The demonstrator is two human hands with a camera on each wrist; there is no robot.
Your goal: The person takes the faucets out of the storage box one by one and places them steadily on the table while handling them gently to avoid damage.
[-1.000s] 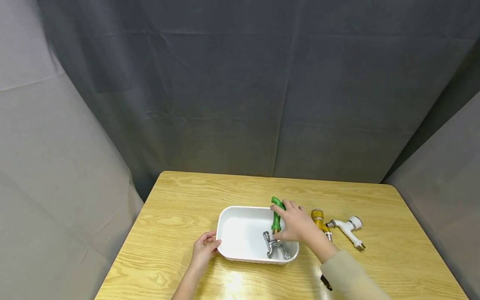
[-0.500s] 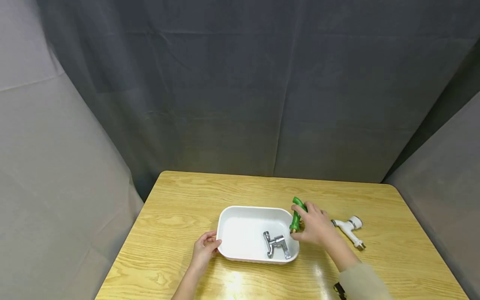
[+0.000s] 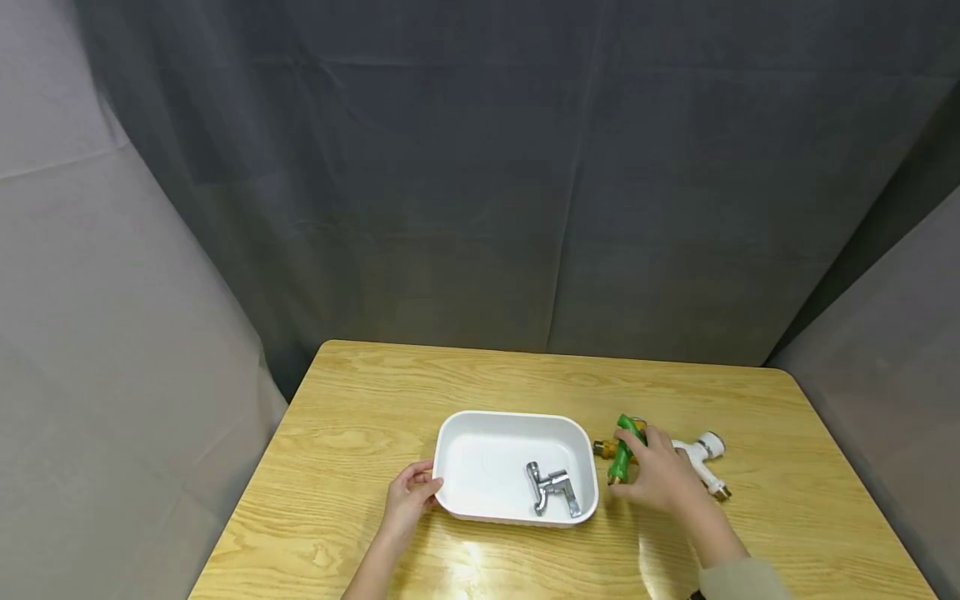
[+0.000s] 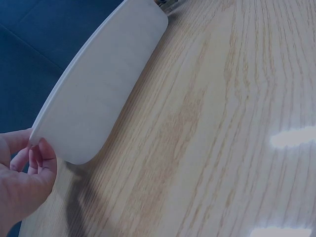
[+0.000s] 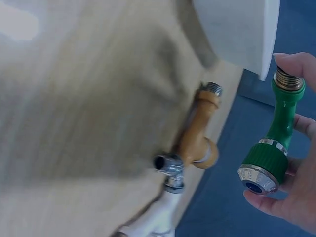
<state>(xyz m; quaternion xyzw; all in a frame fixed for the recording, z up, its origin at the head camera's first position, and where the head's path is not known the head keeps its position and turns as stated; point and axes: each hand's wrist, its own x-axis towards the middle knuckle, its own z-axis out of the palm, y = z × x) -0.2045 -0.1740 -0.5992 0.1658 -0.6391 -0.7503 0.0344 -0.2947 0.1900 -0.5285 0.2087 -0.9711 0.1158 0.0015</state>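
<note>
In the head view, a green tap [image 3: 624, 457] is gripped by my right hand [image 3: 660, 477], just right of a white plastic tub [image 3: 480, 471]. The right wrist view shows the green tap [image 5: 283, 118] held off the table, its brass thread against the thumb and its knob end down by the fingers. Thumb and fingers of my left hand [image 3: 407, 502] pinch the tub's left end; the left wrist view shows that hand [image 4: 29, 170] at the rim. A chrome tap [image 3: 553, 487] lies inside the tub, towards the right.
Below the green tap, a yellow-orange tap [image 5: 195, 133] lies on the wooden table [image 3: 360, 400], partly hidden in the head view. Beside it lies a white tap [image 3: 703, 457]. A dark item shows at the right sleeve [image 3: 742, 581]. Grey cloth [image 3: 480, 183] hangs behind.
My right hand has carried the green tap rightward, from over the tub to above the yellow-orange tap. The left hand, tub and chrome tap have stayed in place.
</note>
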